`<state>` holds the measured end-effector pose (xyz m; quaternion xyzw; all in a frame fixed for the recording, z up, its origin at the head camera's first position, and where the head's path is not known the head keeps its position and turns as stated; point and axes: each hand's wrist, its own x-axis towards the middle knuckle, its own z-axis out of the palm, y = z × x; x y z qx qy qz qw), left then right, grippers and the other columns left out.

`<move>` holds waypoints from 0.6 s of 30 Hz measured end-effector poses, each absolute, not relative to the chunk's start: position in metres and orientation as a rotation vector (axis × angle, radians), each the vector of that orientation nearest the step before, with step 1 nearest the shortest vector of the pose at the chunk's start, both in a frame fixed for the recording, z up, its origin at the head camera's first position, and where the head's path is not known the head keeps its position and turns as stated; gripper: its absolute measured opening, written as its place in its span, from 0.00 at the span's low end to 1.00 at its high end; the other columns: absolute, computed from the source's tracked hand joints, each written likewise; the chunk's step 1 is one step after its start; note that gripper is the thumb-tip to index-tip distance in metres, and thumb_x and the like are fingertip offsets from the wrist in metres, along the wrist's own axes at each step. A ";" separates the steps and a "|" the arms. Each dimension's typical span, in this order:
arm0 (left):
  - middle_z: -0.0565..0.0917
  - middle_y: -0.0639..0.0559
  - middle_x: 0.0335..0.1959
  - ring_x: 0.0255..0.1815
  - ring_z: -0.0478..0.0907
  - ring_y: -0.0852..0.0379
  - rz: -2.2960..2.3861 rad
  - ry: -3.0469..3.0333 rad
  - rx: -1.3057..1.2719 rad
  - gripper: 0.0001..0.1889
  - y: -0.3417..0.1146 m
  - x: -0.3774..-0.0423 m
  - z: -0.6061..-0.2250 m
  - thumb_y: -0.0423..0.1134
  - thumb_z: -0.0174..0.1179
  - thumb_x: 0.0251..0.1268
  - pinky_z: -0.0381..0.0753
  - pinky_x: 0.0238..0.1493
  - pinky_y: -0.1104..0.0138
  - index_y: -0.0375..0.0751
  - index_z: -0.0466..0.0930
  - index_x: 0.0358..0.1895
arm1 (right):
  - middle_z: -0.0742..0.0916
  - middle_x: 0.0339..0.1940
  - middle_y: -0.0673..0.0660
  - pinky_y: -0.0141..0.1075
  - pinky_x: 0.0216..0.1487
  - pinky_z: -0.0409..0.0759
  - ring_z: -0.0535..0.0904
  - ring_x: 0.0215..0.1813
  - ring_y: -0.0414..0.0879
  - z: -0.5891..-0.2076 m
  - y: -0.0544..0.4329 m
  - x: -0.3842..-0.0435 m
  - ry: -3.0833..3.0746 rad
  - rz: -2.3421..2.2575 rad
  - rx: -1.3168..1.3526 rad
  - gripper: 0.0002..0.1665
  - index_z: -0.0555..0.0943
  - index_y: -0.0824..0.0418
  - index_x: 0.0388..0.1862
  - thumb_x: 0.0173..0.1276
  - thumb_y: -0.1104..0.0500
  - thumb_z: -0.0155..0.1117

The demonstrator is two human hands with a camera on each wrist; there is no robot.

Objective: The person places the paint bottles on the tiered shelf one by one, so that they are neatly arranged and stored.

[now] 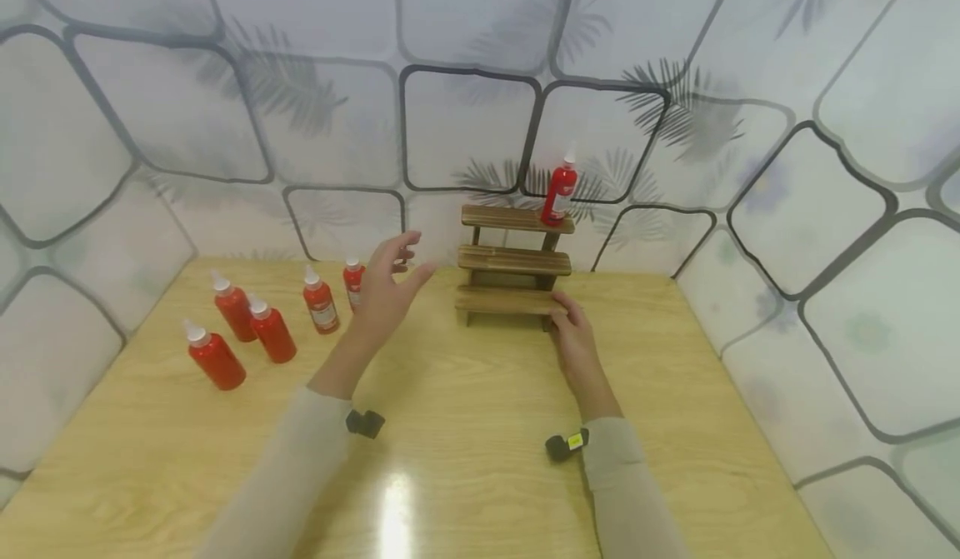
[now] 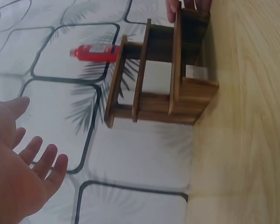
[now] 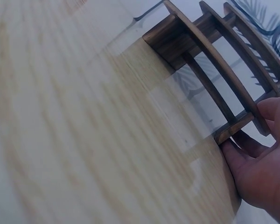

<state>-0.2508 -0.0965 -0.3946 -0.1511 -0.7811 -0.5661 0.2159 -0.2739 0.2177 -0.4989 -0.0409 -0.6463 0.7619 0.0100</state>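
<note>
A small three-tier wooden stand (image 1: 513,257) is on the table against the back wall. On the right end of its top tier stands a red squeeze bottle (image 1: 560,194) with a pale pointed cap. My right hand (image 1: 576,344) grips the stand's lower right end, thumb and fingers around the end of the bottom tier in the right wrist view. Left of the stand, my left hand (image 1: 386,291) is raised with spread fingers and nothing in it. In the head view it partly covers a red bottle (image 1: 353,280) standing behind it.
Several more red bottles stand on the left of the wooden table (image 1: 465,434), among them a front one (image 1: 217,361) and one with a label facing me (image 1: 321,307). Patterned wall covering (image 1: 472,130) encloses the table at the back and both sides.
</note>
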 end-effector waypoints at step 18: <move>0.79 0.44 0.61 0.56 0.75 0.57 -1.384 -2.244 -0.066 0.26 -0.192 -0.170 -0.402 0.42 0.65 0.69 0.75 0.50 0.78 0.45 0.73 0.69 | 0.61 0.81 0.59 0.42 0.79 0.61 0.60 0.80 0.54 -0.501 0.217 -0.275 -1.965 2.407 -0.110 0.26 0.66 0.62 0.75 0.81 0.62 0.49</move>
